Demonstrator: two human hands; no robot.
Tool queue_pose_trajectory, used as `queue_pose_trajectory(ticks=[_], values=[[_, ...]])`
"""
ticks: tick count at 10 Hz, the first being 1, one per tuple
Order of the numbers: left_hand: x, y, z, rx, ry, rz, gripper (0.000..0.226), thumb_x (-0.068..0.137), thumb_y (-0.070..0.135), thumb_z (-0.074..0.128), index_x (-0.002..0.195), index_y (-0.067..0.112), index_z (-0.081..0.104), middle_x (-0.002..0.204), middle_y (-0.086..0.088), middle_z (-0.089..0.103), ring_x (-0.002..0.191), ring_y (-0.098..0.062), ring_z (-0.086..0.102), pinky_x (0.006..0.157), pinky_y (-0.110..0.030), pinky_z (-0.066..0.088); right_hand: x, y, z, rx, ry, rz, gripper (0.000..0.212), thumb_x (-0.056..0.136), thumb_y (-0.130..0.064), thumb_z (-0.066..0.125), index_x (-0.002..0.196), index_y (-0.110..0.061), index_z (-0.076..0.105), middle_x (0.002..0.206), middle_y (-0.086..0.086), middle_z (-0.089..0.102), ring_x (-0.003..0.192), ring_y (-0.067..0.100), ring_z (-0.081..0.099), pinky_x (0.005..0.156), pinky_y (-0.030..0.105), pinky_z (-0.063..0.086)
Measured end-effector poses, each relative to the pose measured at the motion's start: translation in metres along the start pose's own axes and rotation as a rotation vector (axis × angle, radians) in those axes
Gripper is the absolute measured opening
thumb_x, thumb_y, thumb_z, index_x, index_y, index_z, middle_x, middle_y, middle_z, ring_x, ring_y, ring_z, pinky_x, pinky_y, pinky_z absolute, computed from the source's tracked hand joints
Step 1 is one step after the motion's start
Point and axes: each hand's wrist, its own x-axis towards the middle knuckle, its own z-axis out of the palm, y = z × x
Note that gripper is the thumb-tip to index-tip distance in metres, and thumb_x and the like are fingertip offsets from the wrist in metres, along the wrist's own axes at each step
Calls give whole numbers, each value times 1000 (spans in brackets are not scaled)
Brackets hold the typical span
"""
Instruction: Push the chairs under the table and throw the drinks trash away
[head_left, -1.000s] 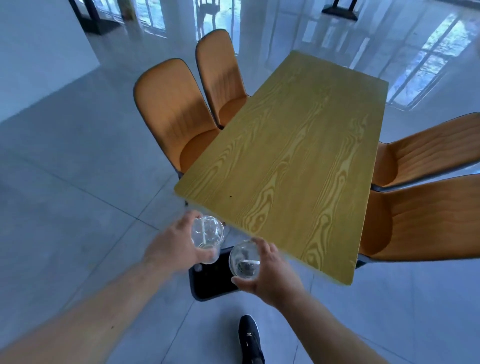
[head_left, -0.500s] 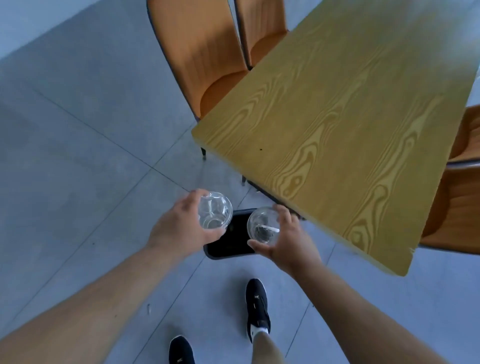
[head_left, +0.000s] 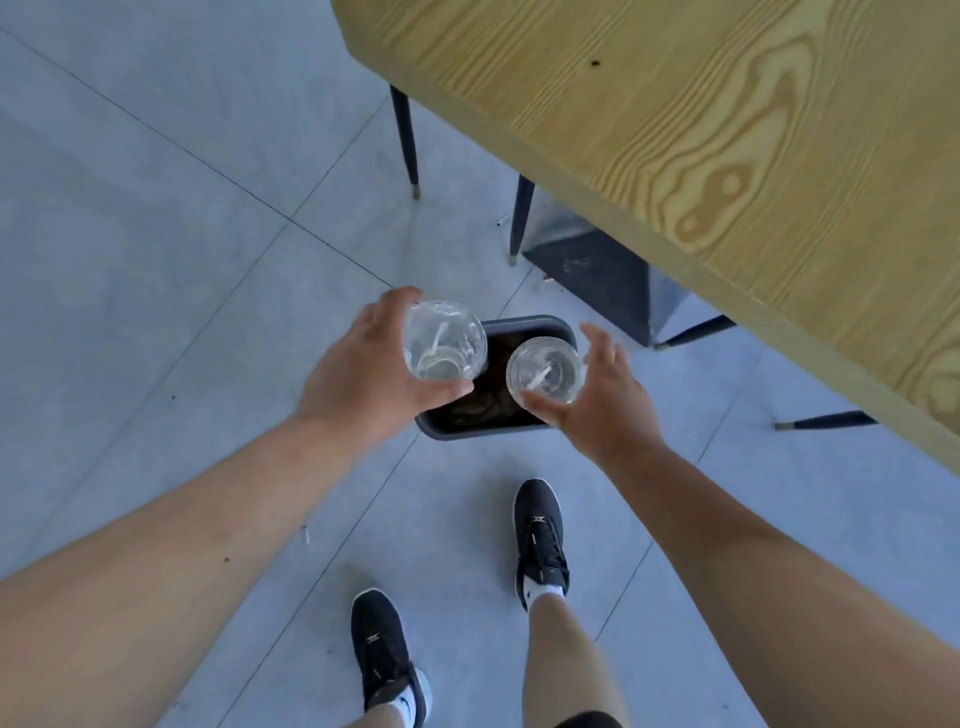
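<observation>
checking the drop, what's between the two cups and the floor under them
In the head view, the open black bin sits on the floor directly below the left cup and right cup, with dark contents inside. Nothing else shows between.

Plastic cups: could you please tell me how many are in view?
2: one cup in the left hand, the other cup in the right hand, both above the bin.

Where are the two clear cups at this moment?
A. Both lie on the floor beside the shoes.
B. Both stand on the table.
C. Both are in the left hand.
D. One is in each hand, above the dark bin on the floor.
D: the left hand holds one cup and the right hand the other cup, both over the open bin.
</observation>
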Motion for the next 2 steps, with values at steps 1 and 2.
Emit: queue_pose_trajectory(ticks=[1,2], values=[[0,6,-2,33,-29,3,108,54,81,78,145,44,31,147,10,45,106,-18,66,81,-39,50,-6,-4,-6,-52,-5,-1,104,66,-87,61,148,-34,26,139,-2,46,112,26,62,83,45,52],[-6,10,-3,99,3,45,88,68,77,72,141,40,40,142,7,52,120,-20,56,84,-37,43,-14,-7,-10,-110,21,-62,100,72,-88,49,151,-29,31,143,2,46,124,26,54,88,44,50]])
